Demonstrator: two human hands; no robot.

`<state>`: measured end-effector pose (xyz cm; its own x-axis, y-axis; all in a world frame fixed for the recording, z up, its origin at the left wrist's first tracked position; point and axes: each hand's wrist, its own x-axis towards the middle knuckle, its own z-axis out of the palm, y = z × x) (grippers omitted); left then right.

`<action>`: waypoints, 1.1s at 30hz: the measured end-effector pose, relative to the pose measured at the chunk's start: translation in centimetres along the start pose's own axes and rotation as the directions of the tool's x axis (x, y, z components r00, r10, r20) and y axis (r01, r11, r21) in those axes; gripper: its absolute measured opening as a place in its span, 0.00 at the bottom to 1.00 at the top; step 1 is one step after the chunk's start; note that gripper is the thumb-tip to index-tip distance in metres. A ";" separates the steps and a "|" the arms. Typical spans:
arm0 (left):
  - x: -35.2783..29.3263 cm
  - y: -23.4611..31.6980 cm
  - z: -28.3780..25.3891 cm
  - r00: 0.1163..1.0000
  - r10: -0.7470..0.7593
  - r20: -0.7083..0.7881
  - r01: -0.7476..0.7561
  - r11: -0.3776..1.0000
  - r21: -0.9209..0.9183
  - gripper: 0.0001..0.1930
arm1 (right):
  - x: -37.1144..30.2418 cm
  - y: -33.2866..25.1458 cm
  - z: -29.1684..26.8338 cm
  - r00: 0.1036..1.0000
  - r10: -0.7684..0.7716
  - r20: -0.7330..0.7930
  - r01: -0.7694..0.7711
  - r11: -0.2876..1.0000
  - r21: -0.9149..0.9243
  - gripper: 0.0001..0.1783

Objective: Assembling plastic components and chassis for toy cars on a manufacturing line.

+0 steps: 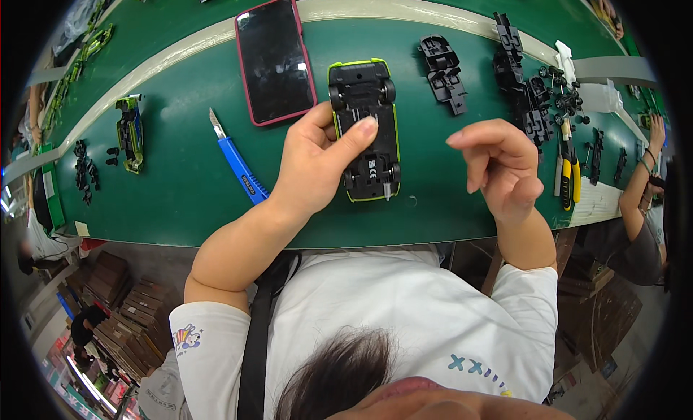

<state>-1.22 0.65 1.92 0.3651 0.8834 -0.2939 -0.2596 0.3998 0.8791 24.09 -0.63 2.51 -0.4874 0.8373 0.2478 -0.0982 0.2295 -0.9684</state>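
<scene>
I can't see the top of the toy car [381, 140] or the tips of the left fingers [315, 122] behind it. The left wrist [284, 207] hides the end of the blue knife [240, 167] from me. Near the surface's [433, 221] right edge, black parts [597, 158] look too small to identify.

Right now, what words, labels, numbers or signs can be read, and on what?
I don't copy out wording; marks stand here:
Toy car, underside: small white marks, the finest too small to read.
Blue knife, handle: dark lettering, small.
White shirt, chest: coloured lettering.
</scene>
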 end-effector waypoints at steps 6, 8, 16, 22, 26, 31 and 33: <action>0.5 0.3 -0.4 0.995 0.041 -0.090 -0.040 0.999 0.014 0.15 | 1.8 0.1 4.0 0.995 -0.046 -0.086 0.042 0.998 -0.041 0.52; 0.7 0.3 -0.6 0.992 0.060 -0.114 -0.060 0.998 0.002 0.15 | 2.0 0.0 4.4 0.984 -0.074 -0.165 0.071 0.997 -0.025 0.51; 0.9 0.4 -0.9 0.990 0.062 -0.124 -0.065 0.998 -0.022 0.13 | 1.8 -0.8 4.1 0.990 0.066 -0.124 -0.066 0.998 0.005 0.52; 1.0 0.5 -0.8 0.990 0.060 -0.130 -0.063 0.998 -0.020 0.13 | 0.9 0.4 -0.4 0.916 -0.076 0.393 0.109 0.992 -0.061 0.53; 1.0 0.1 -0.8 0.987 0.081 -0.141 -0.082 0.997 0.001 0.13 | 1.9 -0.5 4.2 0.990 -0.018 -0.136 0.016 1.000 -0.018 0.53; 1.1 0.5 -0.9 0.988 0.057 -0.143 -0.062 0.998 -0.032 0.13 | 1.0 -0.5 0.7 0.968 0.057 0.244 -0.041 0.996 -0.074 0.54; 1.2 0.4 -0.7 0.988 0.071 -0.138 -0.074 0.997 -0.018 0.13 | 0.9 -0.2 0.9 0.985 -0.003 0.173 0.012 0.999 -0.047 0.52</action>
<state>-1.56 2.02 1.65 0.2186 0.9348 -0.2800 -0.3017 0.3376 0.8916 22.92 -0.34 2.86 -0.6298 0.7380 0.2423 -0.0629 0.2625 -0.9629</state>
